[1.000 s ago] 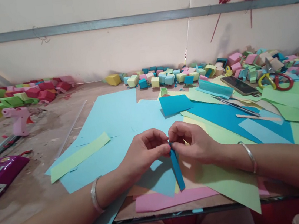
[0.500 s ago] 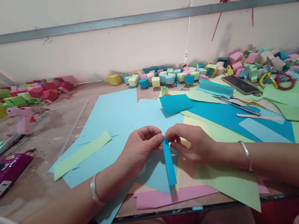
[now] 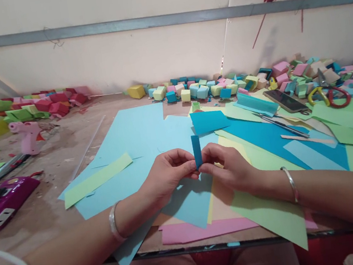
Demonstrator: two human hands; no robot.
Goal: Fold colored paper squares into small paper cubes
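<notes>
A narrow blue paper strip [image 3: 197,150] stands upright between my two hands, its lower end pinched at the fingertips. My left hand [image 3: 174,170] is closed on it from the left, thumb and fingers together. From the right, my right hand [image 3: 225,162] pinches the same end. Under both hands lie overlapping paper sheets, among them a large light blue sheet [image 3: 137,134] and a pink one [image 3: 204,230]. A light green strip [image 3: 99,179] rests on the light blue sheet, left of my hands.
Small folded paper boxes [image 3: 201,91] line the wall. On the right are a phone [image 3: 285,100], scissors [image 3: 330,96] and a darker blue sheet [image 3: 250,137]. A pink glue gun [image 3: 27,137] and a purple power strip [image 3: 8,202] are on the left.
The blue strip hung down below my fingertips before; now it points up above them. My fingers have shifted on it, and the view has moved slightly.
</notes>
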